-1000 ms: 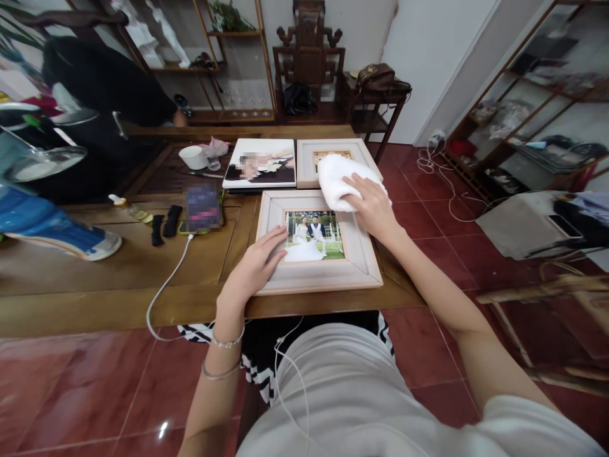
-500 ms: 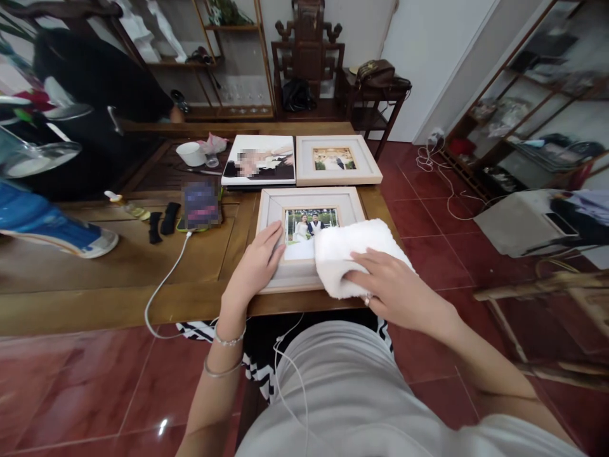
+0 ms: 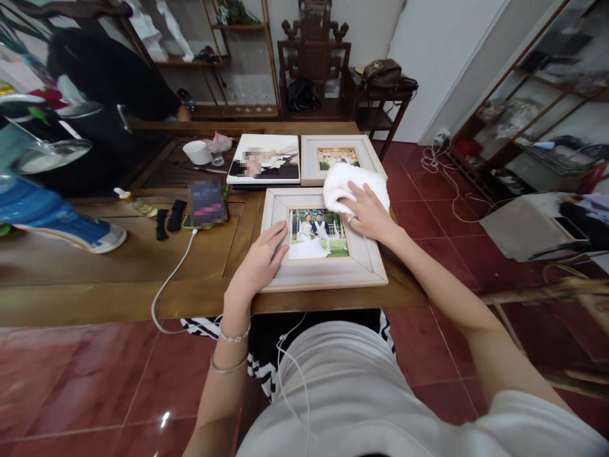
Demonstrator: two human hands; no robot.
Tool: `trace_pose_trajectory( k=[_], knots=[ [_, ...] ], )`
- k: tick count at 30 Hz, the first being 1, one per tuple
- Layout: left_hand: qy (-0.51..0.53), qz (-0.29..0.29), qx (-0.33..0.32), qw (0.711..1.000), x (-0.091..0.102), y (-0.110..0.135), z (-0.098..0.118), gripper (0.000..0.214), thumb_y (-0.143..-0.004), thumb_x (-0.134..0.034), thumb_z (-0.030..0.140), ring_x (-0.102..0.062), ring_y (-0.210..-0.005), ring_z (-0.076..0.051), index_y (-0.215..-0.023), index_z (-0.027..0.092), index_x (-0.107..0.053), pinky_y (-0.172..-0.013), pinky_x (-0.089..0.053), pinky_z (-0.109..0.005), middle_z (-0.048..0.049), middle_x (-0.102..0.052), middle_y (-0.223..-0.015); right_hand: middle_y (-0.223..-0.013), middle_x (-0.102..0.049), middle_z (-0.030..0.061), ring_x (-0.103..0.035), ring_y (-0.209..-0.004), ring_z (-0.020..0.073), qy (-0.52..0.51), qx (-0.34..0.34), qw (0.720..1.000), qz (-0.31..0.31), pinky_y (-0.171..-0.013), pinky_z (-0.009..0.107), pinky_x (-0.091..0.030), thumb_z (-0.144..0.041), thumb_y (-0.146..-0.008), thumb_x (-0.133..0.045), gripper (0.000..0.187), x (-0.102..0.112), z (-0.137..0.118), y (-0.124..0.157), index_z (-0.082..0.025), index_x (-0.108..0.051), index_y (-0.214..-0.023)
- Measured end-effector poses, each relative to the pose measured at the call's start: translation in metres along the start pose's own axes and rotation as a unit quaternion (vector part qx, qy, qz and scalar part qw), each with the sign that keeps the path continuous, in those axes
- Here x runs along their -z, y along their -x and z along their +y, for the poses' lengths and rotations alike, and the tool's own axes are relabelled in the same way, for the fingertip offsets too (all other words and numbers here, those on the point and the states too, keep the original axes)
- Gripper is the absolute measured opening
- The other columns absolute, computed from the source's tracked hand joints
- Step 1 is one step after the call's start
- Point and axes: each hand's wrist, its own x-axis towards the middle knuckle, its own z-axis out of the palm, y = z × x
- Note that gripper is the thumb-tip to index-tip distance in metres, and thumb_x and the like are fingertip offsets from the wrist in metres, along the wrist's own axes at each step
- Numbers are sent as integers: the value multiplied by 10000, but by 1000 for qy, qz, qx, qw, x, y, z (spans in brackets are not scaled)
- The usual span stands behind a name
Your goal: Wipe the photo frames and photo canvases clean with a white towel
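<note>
A pale wooden picture frame (image 3: 328,274) lies flat near the table's front edge, with a wedding photo (image 3: 320,235) in its middle. My left hand (image 3: 261,257) rests on the frame's left side, fingers stretched out flat. At the frame's upper right corner, my right hand (image 3: 368,212) grips a folded white cloth (image 3: 354,181), fingers spread over it. The cloth covers that corner and overlaps the lower part of a second picture frame (image 3: 309,155) behind. Left of that second frame lies a white-edged photo album or panel (image 3: 264,158), side by side with it.
On the wooden table (image 3: 209,279) to the left are a phone (image 3: 207,202) on a white cable, black straps (image 3: 169,219), a small dropper bottle (image 3: 137,202), a white cup (image 3: 197,152) and a large blue bottle (image 3: 57,212). A person in black sits across the table.
My right hand has moved the white cloth from the frame's lower right side up to its upper right corner, uncovering the photo. My left hand stays on the left side.
</note>
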Motion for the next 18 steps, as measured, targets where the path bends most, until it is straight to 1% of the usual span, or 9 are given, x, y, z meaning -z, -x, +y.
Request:
trace_pose_trajectory(
  k=[3, 6, 8, 10, 11, 12, 14, 16, 18],
  knots=[
    [10, 16, 10, 1000, -2, 0, 0, 469, -987, -396, 323, -398, -1405, -250, -1387, 103, -504, -1192, -301, -434, -156, -460, -1489, -1446, -518, 134, -325, -1425, 359, 0, 44, 998, -54, -1160, 621, -198, -118, -872, -474, 394, 9, -19, 16, -136, -629, -1234],
    [15, 25, 14, 999, -3, 0, 2, 462, -989, -393, 321, -414, -1394, -248, -1380, 106, -513, -1191, -304, -436, -155, -475, -1478, -1377, -585, 114, -386, -1392, 343, -32, 75, 991, -109, -1149, 619, -231, -91, -855, -475, 378, 39, -50, 54, -162, -655, -1181],
    [14, 25, 11, 1000, -3, 0, 2, 462, -992, -387, 315, -413, -1395, -248, -1376, 92, -515, -1195, -300, -427, -162, -475, -1476, -1331, -619, 106, -416, -1379, 303, -71, 96, 979, -163, -1163, 580, -247, -72, -841, -470, 380, 63, -68, 81, -179, -667, -1148],
    [12, 23, 7, 1000, -2, 0, 3, 465, -994, -378, 313, -405, -1400, -247, -1378, 88, -512, -1198, -294, -423, -164, -469, -1481, -1362, -597, 111, -426, -1376, 282, -102, 95, 971, -194, -1171, 538, -272, -68, -814, -488, 378, 81, -81, 102, -192, -678, -1115],
    [11, 21, 6, 1000, -2, 0, 3, 466, -995, -375, 316, -402, -1403, -247, -1381, 92, -510, -1197, -294, -426, -161, -465, -1484, -1391, -573, 115, -423, -1380, 275, -110, 88, 969, -201, -1171, 522, -284, -67, -800, -497, 391, 85, -85, 109, -198, -676, -1123],
    [9, 19, 5, 1000, -2, 0, 3, 467, -994, -374, 321, -400, -1404, -247, -1383, 100, -509, -1195, -297, -433, -157, -463, -1487, -1417, -550, 118, -415, -1387, 270, -113, 80, 970, -202, -1171, 512, -293, -68, -793, -500, 413, 85, -86, 112, -202, -667, -1146],
    [6, 12, 5, 1000, 0, 0, 2, 469, -990, -380, 334, -399, -1405, -249, -1385, 116, -509, -1188, -308, -448, -148, -461, -1490, -1443, -524, 120, -378, -1412, 257, -105, 64, 976, -182, -1182, 509, -280, -69, -805, -483, 455, 74, -81, 108, -200, -635, -1213],
    [8, 5, 3, 1000, 1, -1, 2, 472, -985, -389, 342, -398, -1407, -250, -1386, 124, -512, -1185, -313, -453, -142, -463, -1491, -1439, -527, 125, -350, -1429, 250, -88, 48, 986, -133, -1202, 509, -237, -87, -848, -455, 436, 53, -68, 94, -181, -612, -1243],
    [12, -1, 0, 1000, 2, -1, 1, 474, -983, -397, 343, -398, -1408, -252, -1385, 123, -517, -1188, -310, -447, -139, -459, -1494, -1445, -511, 152, -353, -1426, 269, -64, 11, 996, -64, -1207, 516, -221, -130, -891, -441, 395, 32, -50, 73, -152, -602, -1251]
  ],
)
